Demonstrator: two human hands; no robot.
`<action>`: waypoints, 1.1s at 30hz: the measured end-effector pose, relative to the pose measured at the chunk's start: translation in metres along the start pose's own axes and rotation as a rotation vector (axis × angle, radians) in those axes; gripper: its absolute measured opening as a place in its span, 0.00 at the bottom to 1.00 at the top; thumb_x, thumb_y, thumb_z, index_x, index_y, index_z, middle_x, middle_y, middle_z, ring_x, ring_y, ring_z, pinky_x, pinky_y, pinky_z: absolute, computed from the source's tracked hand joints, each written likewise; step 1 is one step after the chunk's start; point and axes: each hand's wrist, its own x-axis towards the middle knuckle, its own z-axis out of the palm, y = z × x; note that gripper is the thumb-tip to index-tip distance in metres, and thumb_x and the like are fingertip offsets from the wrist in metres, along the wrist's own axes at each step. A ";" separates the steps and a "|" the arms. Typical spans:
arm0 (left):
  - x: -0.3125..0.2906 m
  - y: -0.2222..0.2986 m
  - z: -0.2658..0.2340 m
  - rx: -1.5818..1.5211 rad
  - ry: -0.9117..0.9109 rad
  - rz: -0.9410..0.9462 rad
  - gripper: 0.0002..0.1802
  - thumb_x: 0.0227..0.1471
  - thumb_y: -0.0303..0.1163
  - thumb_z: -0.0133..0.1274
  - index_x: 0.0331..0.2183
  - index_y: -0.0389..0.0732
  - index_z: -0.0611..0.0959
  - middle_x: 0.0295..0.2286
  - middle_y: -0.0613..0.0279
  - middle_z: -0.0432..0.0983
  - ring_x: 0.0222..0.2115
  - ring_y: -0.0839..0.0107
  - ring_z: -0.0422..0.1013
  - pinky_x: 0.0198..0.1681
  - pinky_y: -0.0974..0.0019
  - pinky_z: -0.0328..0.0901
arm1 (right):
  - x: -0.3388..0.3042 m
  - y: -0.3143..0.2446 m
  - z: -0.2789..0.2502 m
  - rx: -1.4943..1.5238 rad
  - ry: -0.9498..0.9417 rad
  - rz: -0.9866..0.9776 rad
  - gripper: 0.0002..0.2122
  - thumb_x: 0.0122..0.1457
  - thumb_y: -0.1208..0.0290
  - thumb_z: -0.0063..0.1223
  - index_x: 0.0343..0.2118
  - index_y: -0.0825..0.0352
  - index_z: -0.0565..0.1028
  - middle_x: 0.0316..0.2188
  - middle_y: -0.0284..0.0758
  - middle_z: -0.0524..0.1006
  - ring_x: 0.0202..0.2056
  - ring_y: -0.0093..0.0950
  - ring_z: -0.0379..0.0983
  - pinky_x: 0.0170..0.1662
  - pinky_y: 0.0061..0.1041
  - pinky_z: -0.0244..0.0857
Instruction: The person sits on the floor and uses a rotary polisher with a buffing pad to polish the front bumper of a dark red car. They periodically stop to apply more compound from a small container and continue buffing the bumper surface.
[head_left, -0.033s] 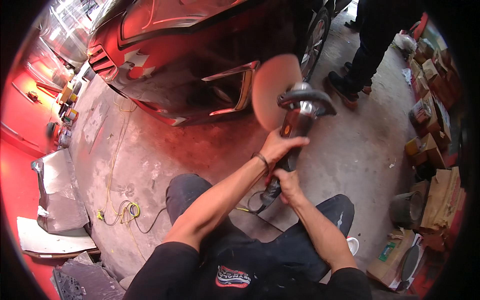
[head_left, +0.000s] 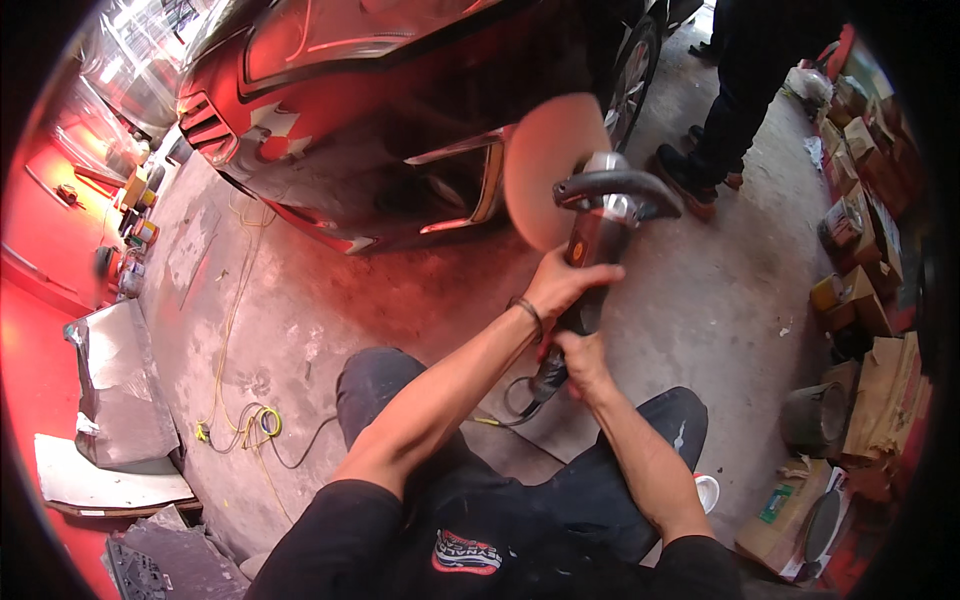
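Observation:
A rotary polisher (head_left: pixel 597 240) with a dark body, a silver head and a black loop handle is held up in front of me. Its wide, pale round pad (head_left: pixel 550 165) faces the corner of a dark car bumper (head_left: pixel 380 165) by the fog-light trim. Whether pad and bumper touch, I cannot tell. My left hand (head_left: pixel 566 286) is closed round the middle of the body, thumb across the top. Lower down, my right hand (head_left: pixel 585 362) grips the rear end, where the power cord (head_left: pixel 520 412) comes out. The fingers' undersides are partly hidden.
Green and yellow cables (head_left: pixel 262 420) lie coiled on the concrete floor at left. A person in dark trousers (head_left: pixel 735 110) stands beside the car's wheel (head_left: pixel 635 70). Cardboard boxes (head_left: pixel 880 400) and a dark bucket (head_left: pixel 815 415) line the right wall. Sheets and panels (head_left: pixel 115 470) lean at left.
The polisher has risen slightly and shifted a little to the right, both my hands still gripping it. The pad looks slightly sharper and higher. Car and bystander are unchanged.

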 end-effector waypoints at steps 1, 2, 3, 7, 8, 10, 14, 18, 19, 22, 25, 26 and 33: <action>0.009 0.012 0.001 -0.015 -0.020 0.043 0.38 0.46 0.41 0.79 0.54 0.35 0.82 0.43 0.64 0.81 0.42 0.70 0.77 0.50 0.62 0.73 | 0.014 -0.007 0.000 -0.038 0.013 -0.090 0.06 0.60 0.69 0.58 0.35 0.65 0.79 0.24 0.35 0.81 0.23 0.28 0.79 0.28 0.30 0.73; 0.017 0.029 0.009 -0.021 -0.034 0.102 0.38 0.46 0.39 0.79 0.55 0.35 0.82 0.44 0.64 0.81 0.43 0.71 0.77 0.50 0.63 0.73 | 0.028 -0.018 -0.005 -0.045 0.030 -0.120 0.06 0.60 0.68 0.59 0.34 0.65 0.80 0.23 0.34 0.80 0.23 0.27 0.79 0.28 0.29 0.73; 0.023 0.047 0.017 -0.028 -0.047 0.161 0.38 0.46 0.38 0.79 0.55 0.34 0.81 0.44 0.64 0.81 0.44 0.71 0.77 0.51 0.63 0.73 | 0.041 -0.028 -0.011 -0.052 0.045 -0.148 0.06 0.61 0.67 0.60 0.34 0.65 0.80 0.22 0.34 0.80 0.23 0.27 0.78 0.27 0.29 0.72; 0.035 0.080 0.030 0.133 -0.005 0.347 0.39 0.46 0.36 0.79 0.56 0.35 0.79 0.47 0.63 0.81 0.47 0.73 0.76 0.53 0.64 0.72 | 0.039 -0.088 -0.006 0.018 0.012 -0.125 0.07 0.62 0.66 0.62 0.32 0.64 0.81 0.21 0.32 0.79 0.21 0.27 0.78 0.27 0.28 0.72; 0.035 0.076 0.028 0.106 -0.014 0.377 0.40 0.47 0.36 0.78 0.58 0.36 0.78 0.48 0.62 0.81 0.48 0.72 0.76 0.54 0.63 0.72 | 0.033 -0.090 -0.004 0.006 -0.011 -0.133 0.07 0.61 0.66 0.62 0.32 0.64 0.81 0.21 0.32 0.79 0.21 0.27 0.78 0.27 0.29 0.71; 0.018 0.066 0.022 0.009 0.013 0.471 0.37 0.44 0.34 0.79 0.54 0.36 0.79 0.46 0.61 0.82 0.47 0.71 0.77 0.55 0.63 0.73 | 0.016 -0.090 0.004 0.009 -0.044 -0.186 0.05 0.60 0.70 0.65 0.32 0.64 0.81 0.21 0.32 0.79 0.22 0.25 0.78 0.27 0.28 0.71; -0.041 0.044 0.013 -0.007 0.166 0.486 0.38 0.50 0.36 0.76 0.59 0.36 0.79 0.50 0.59 0.83 0.51 0.69 0.78 0.58 0.61 0.73 | 0.002 -0.058 -0.015 -0.477 -0.011 -0.409 0.06 0.57 0.76 0.66 0.38 0.67 0.82 0.25 0.34 0.82 0.26 0.24 0.80 0.32 0.30 0.73; -0.097 0.024 -0.030 -0.271 0.232 0.512 0.32 0.53 0.38 0.72 0.55 0.37 0.80 0.47 0.55 0.83 0.48 0.62 0.82 0.55 0.55 0.77 | -0.017 -0.076 0.025 -0.753 -0.062 -0.583 0.18 0.50 0.77 0.64 0.47 0.67 0.81 0.30 0.39 0.85 0.37 0.38 0.85 0.47 0.36 0.77; -0.108 0.032 -0.032 -0.335 0.295 0.504 0.33 0.54 0.43 0.71 0.56 0.38 0.78 0.46 0.54 0.82 0.49 0.60 0.81 0.57 0.52 0.76 | -0.017 -0.083 0.036 -0.919 -0.066 -0.568 0.18 0.49 0.73 0.68 0.45 0.66 0.80 0.32 0.48 0.85 0.38 0.47 0.86 0.45 0.41 0.78; -0.115 0.021 -0.072 -0.573 0.334 0.406 0.36 0.54 0.49 0.70 0.56 0.38 0.77 0.48 0.54 0.81 0.53 0.61 0.78 0.64 0.50 0.71 | -0.004 -0.091 0.075 -1.155 -0.107 -0.605 0.18 0.49 0.67 0.71 0.42 0.63 0.78 0.32 0.51 0.85 0.38 0.56 0.83 0.43 0.51 0.76; -0.118 0.022 -0.087 -0.632 0.369 0.376 0.35 0.55 0.52 0.69 0.54 0.37 0.78 0.48 0.55 0.81 0.53 0.61 0.77 0.66 0.53 0.68 | 0.010 -0.082 0.088 -1.186 -0.129 -0.655 0.17 0.49 0.65 0.71 0.41 0.61 0.77 0.31 0.50 0.85 0.37 0.56 0.83 0.41 0.54 0.75; -0.117 0.018 -0.091 -0.624 0.378 0.374 0.35 0.55 0.52 0.69 0.53 0.37 0.78 0.48 0.55 0.81 0.53 0.61 0.77 0.66 0.53 0.68 | 0.011 -0.077 0.089 -1.170 -0.129 -0.657 0.17 0.50 0.65 0.71 0.41 0.61 0.78 0.30 0.50 0.85 0.37 0.56 0.83 0.41 0.54 0.75; -0.099 -0.026 -0.071 -0.444 0.361 0.314 0.32 0.55 0.45 0.70 0.53 0.35 0.79 0.47 0.56 0.81 0.50 0.63 0.78 0.63 0.54 0.70 | 0.008 -0.041 0.041 -1.054 -0.078 -0.571 0.17 0.51 0.64 0.69 0.43 0.61 0.78 0.31 0.51 0.85 0.37 0.57 0.83 0.41 0.54 0.74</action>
